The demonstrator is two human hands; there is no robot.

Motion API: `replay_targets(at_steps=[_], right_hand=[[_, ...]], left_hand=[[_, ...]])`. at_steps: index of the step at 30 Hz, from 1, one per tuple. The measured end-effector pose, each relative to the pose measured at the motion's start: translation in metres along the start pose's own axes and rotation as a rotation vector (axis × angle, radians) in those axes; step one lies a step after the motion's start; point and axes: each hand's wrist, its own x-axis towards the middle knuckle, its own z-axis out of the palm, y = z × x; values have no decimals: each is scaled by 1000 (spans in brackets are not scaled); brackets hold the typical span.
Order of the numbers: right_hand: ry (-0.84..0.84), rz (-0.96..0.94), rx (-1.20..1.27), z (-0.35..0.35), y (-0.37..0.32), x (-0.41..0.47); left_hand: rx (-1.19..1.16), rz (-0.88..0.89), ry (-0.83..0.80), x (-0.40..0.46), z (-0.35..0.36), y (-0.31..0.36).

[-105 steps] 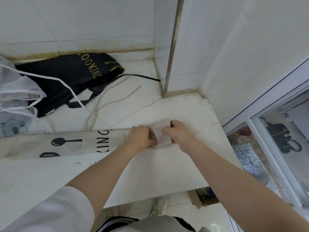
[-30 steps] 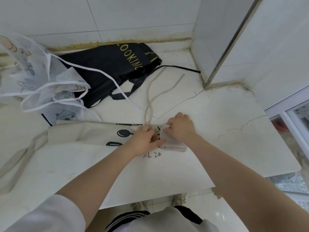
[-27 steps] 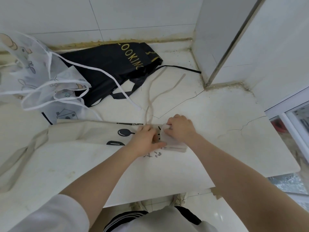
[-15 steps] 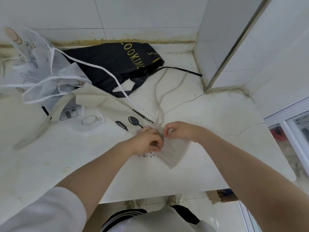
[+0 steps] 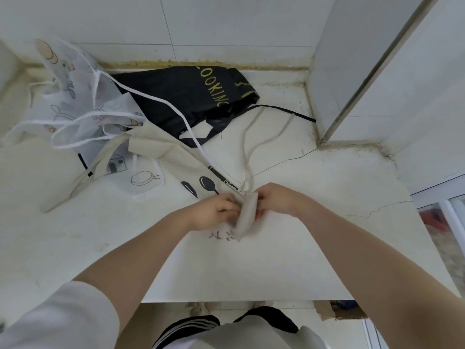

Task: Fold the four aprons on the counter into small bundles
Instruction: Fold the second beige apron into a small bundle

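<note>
A beige apron (image 5: 173, 157) with black spoon prints lies across the white counter (image 5: 314, 197), its rolled end (image 5: 247, 212) lifted between my hands. My left hand (image 5: 214, 210) grips the roll from the left and my right hand (image 5: 274, 200) pinches it from the right. Its beige strings (image 5: 266, 137) trail toward the back. A black apron (image 5: 188, 96) with gold lettering lies crumpled by the back wall. A sheer white printed apron (image 5: 75, 102) with white ties is heaped at the far left, over another white printed one (image 5: 141, 180).
Tiled walls close off the back, and a wall corner with a metal strip (image 5: 352, 96) juts in at the right. The counter's front edge (image 5: 239, 299) runs below my forearms. A window frame (image 5: 437, 197) stands to the right.
The rolled end has come up off the counter between my hands and turned upright. The beige apron's far part has been dragged toward me and slanted since a second ago.
</note>
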Motion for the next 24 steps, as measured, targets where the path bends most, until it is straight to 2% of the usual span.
replay_targets(at_steps=[2,4,6,8,10,13,16,18,21,24], right_hand=[[66,52,-140,6,-1,12],[149,132,-375,11,-5,23],[206,176,-548,17,-12,30],[257,179,-645,19,-23,31],[273,192,-719,23,-32,32],[207,118,-758,35,-37,33],[94,-57,-510,37,-27,31],[71,-82,-431,28,-20,26],[67,-143,-666,20,-10,26],[125,-191,-914,15,-11,32]], left_hand=[[-283,-132,91,-11,-13,6],[-442,-219,203,-14,-24,5],[-304,-233,287,-16,-26,4],[86,-190,360,-15,-26,0],[330,-150,341,-11,-17,-3],[404,-242,331,-4,4,3],[485,-320,355,-3,18,-4],[518,-331,328,-2,16,-9],[608,-344,279,-1,17,-12],[586,-284,221,-1,12,-15]])
